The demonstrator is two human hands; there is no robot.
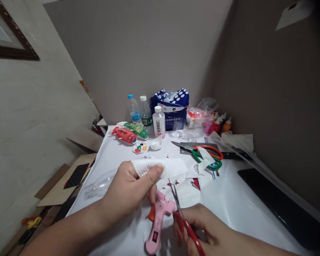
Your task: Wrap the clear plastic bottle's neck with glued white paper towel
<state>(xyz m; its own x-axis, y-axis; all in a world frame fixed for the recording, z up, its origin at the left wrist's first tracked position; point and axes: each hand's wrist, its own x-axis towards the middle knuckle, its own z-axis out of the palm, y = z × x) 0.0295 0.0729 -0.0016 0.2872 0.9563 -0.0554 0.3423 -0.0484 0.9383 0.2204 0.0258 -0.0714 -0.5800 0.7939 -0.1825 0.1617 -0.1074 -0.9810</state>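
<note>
My left hand is closed on a folded white textured tissue, with the thumb pressed on top. My right hand grips red-handled scissors, whose narrow blades point up and away, slightly apart, just below the tissue's right part. Between my hands a pink hot glue gun lies on the white table, its nozzle end partly hidden by my left fingers. Left of my left hand lies a clear plastic bottle, partly covered by that hand. Small red scraps are scattered beyond the scissors.
Large scissors with green and orange handles lie right of centre near a black-handled knife. Bottles, a blue tissue pack and paint bottles stand at the back. A dark glossy slab lies right.
</note>
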